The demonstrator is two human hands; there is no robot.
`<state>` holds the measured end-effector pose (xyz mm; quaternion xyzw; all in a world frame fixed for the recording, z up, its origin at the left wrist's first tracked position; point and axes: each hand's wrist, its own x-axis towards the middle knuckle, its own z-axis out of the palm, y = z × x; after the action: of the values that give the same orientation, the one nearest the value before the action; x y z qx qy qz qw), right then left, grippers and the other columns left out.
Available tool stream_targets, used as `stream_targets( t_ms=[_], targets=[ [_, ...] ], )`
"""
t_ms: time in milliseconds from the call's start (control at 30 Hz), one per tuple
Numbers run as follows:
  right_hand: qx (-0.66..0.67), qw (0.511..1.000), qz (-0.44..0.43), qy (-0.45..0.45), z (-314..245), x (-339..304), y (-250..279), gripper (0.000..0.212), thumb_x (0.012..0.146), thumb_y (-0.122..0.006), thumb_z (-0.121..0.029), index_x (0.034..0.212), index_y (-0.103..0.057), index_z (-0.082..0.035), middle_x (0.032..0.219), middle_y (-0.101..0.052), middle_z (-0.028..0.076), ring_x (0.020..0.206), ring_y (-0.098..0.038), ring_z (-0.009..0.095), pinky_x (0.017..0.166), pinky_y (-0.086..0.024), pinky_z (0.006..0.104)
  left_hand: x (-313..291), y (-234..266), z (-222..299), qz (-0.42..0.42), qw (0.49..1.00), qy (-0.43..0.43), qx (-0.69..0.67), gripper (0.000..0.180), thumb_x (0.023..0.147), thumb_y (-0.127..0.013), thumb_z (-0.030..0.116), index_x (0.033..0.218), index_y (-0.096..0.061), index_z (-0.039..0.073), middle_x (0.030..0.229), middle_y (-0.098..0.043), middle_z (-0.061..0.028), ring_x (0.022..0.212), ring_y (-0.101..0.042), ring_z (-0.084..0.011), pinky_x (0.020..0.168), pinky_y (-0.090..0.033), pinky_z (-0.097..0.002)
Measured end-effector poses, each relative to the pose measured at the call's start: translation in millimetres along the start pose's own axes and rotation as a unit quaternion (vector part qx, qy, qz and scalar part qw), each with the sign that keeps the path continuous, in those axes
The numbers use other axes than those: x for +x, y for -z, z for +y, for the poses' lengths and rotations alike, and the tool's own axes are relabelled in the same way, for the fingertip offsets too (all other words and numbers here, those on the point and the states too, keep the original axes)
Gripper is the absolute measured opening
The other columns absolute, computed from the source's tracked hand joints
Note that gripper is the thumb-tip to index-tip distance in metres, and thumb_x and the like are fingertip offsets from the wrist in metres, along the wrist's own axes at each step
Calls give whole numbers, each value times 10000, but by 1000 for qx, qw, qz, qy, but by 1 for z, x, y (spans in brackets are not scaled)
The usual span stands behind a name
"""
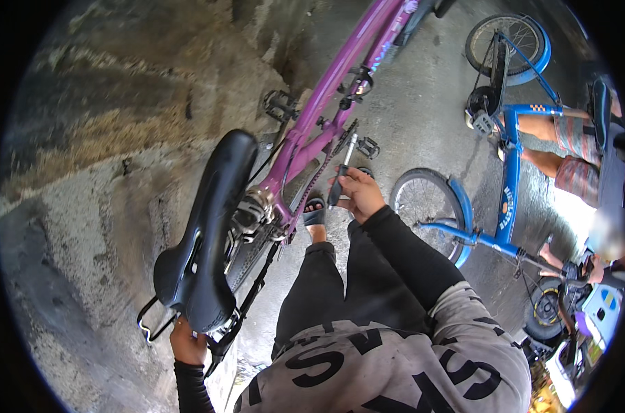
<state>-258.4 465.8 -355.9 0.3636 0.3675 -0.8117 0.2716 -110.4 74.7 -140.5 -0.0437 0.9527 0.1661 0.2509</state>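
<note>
A purple bicycle (305,127) with a black saddle (219,196) stands upright at my left. My left hand (188,342) grips the saddle's rear end from below, and its fingertips are hidden under the saddle. In my right hand (363,195) is a nut driver (352,146) with a black handle and a silver shaft. My fingers are closed round its handle, and the shaft points away from me. Its tip is beside the bicycle's pedal (369,147) and appears apart from it. The chain runs low along the frame, just left of the tool.
At the right a blue bicycle (511,179) stands with a person in striped shorts (575,162) behind it. Its wheel (428,196) is near my right forearm. A rough concrete wall (113,103) rises at the left. More items crowd the lower right, among them a wheel (543,310).
</note>
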Motion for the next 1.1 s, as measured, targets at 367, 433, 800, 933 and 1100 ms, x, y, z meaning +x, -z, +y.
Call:
stream_targets(
  t_ms=[367,433,800,933,1100],
  targets=[
    [31,999,-10,-6,-25,80,-8,100,858,-509,-94,931,-549,-150,866,-621,1,763,-617,150,661,-517,356,5,14,13,1,987,113,-116,253,767,-591,213,896,-602,-4,837,-612,-185,763,-593,-339,673,-454,-368],
    [37,999,7,-4,-35,86,-16,105,843,-511,-75,914,-555,-139,833,-618,-3,724,-613,150,629,-530,349,5,17,17,25,989,104,-106,252,786,-588,235,882,-598,3,811,-606,-147,683,-579,-303,624,-447,-351],
    [62,997,28,42,-77,100,1,84,817,-503,-47,885,-550,-65,797,-610,38,637,-610,150,544,-577,339,41,68,148,461,746,-359,-320,303,829,-576,58,1093,-441,-4,919,-530,-228,559,-509,-215,457,-404,-303],
    [51,998,11,19,-80,108,1,133,817,-504,-69,934,-565,-85,813,-618,21,637,-613,140,542,-565,315,48,47,210,276,756,-387,-450,358,812,-602,90,1107,-427,-8,950,-531,-255,507,-502,-247,385,-395,-319],
    [42,999,-16,-31,-78,100,-8,121,816,-495,-82,925,-546,-94,852,-616,13,678,-614,128,554,-560,304,104,19,244,-141,813,-241,-511,379,821,-607,192,1139,-468,42,973,-545,-191,683,-542,-216,554,-434,-331]
  ],
)
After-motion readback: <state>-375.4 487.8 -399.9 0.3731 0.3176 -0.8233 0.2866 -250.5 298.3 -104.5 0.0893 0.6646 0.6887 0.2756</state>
